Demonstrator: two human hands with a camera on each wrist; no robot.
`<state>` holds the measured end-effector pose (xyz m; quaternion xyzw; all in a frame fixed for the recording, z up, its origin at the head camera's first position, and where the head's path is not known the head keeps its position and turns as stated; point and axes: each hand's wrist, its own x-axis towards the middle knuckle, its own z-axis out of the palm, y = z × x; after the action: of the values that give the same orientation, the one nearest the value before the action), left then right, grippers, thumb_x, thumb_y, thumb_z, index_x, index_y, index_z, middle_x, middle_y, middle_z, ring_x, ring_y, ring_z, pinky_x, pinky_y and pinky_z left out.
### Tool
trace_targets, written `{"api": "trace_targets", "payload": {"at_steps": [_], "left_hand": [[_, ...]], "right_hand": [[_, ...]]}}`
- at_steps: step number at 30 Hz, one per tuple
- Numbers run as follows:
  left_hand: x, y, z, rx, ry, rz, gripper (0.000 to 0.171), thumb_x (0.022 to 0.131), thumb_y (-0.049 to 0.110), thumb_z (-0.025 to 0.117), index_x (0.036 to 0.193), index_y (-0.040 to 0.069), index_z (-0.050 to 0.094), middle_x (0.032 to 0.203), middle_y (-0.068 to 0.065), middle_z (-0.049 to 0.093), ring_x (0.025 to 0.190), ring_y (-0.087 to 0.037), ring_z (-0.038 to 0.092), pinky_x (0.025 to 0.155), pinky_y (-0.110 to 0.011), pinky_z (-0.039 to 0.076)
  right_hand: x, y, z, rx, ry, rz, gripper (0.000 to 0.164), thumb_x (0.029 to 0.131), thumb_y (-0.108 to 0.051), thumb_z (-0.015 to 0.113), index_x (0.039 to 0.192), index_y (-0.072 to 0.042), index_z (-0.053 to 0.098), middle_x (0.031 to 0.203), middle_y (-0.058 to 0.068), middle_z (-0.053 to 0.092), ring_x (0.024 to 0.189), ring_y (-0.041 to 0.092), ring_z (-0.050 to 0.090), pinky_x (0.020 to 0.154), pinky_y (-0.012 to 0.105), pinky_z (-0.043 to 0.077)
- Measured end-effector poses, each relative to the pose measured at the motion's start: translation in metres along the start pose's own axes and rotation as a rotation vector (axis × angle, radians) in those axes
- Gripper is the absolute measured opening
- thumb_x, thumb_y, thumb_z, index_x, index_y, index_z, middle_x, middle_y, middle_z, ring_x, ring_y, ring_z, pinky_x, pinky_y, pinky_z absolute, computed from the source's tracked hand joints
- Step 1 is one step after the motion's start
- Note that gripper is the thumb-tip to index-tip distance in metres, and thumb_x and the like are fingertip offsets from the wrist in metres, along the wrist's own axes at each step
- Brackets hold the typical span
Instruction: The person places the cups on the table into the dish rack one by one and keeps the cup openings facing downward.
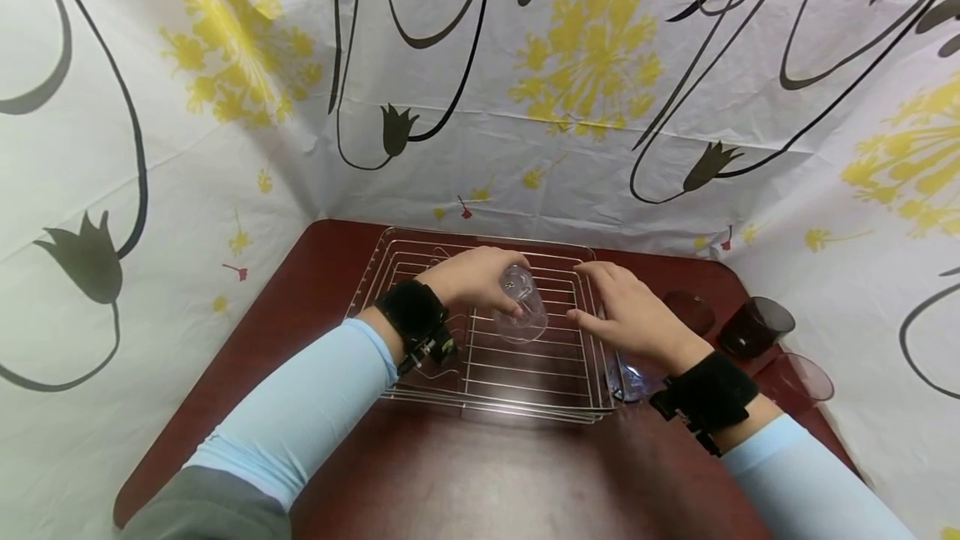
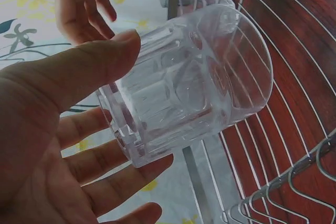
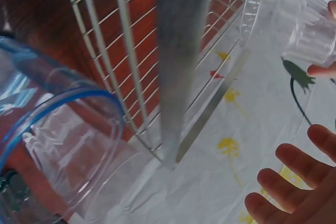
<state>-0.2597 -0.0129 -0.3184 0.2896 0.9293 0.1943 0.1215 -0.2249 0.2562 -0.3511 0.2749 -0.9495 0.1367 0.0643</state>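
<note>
My left hand [image 1: 474, 277] grips a clear plastic tumbler [image 1: 527, 315] near its base, thumb on one side and fingers on the other. The tumbler is tilted, its wide rim pointing down over the wire rack [image 1: 525, 412]. In the left wrist view, the faceted wall of the tumbler [image 2: 178, 82] shows between thumb and fingers. Above the rack's right edge is my right hand [image 1: 637, 315], its fingers spread and holding nothing. The right wrist view shows those loose fingers [image 3: 294, 166] apart from the tumbler [image 3: 310, 35].
A blue-rimmed clear cup [image 3: 63, 98] sits just right of the rack. Farther right on the dark red table [image 1: 480, 482] are a dark tumbler [image 1: 753, 327], a reddish see-through cup [image 1: 806, 377] and another dark cup [image 1: 692, 312]. Patterned white sheeting [image 1: 480, 165] encloses the table's back and sides.
</note>
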Motion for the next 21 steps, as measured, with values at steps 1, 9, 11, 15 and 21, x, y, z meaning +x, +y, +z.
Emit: {"api": "trace_targets", "payload": {"at_steps": [1,9,11,15,21], "left_hand": [[0.001,-0.001,0.001,-0.004,-0.001,-0.008,0.069,0.082,0.039,0.083,0.142,0.024,0.053,0.126,0.000,0.063,0.111,-0.017,0.061,0.093,-0.037,0.052],[0.015,-0.012,0.009,0.056,0.025,-0.038,0.073,0.081,0.040,0.084,0.143,0.020,0.052,0.131,-0.002,0.062,0.117,-0.021,0.059,0.097,-0.040,0.051],[0.018,-0.013,0.009,0.083,0.033,-0.041,0.075,0.081,0.041,0.083,0.145,0.019,0.051,0.134,-0.003,0.060,0.119,-0.022,0.058,0.098,-0.040,0.051],[0.023,-0.014,0.009,0.098,0.036,-0.047,0.076,0.082,0.041,0.082,0.146,0.018,0.049,0.136,-0.004,0.059,0.121,-0.022,0.057,0.098,-0.040,0.050],[0.030,-0.015,0.010,0.082,0.031,-0.053,0.072,0.084,0.038,0.081,0.146,0.017,0.050,0.137,-0.005,0.058,0.123,-0.023,0.056,0.098,-0.040,0.050]], "right_hand": [[-0.001,0.002,0.001,-0.003,-0.001,0.008,0.074,0.094,-0.054,0.061,0.148,-0.007,0.041,0.147,0.016,0.046,0.138,0.037,0.042,0.111,0.057,0.034],[-0.003,0.011,0.004,-0.046,-0.001,0.052,0.082,0.094,-0.060,0.059,0.152,-0.006,0.038,0.154,0.019,0.038,0.147,0.044,0.026,0.117,0.061,0.025],[-0.002,0.011,0.004,-0.054,0.001,0.054,0.083,0.093,-0.061,0.059,0.152,-0.006,0.038,0.156,0.020,0.037,0.148,0.045,0.024,0.117,0.061,0.024],[-0.001,0.009,0.002,-0.056,-0.001,0.053,0.084,0.093,-0.061,0.059,0.152,-0.005,0.039,0.156,0.021,0.035,0.149,0.046,0.022,0.118,0.061,0.023],[-0.003,0.014,0.004,-0.099,0.016,0.067,0.084,0.092,-0.061,0.061,0.151,-0.005,0.040,0.155,0.022,0.038,0.147,0.046,0.026,0.115,0.063,0.026]]}}
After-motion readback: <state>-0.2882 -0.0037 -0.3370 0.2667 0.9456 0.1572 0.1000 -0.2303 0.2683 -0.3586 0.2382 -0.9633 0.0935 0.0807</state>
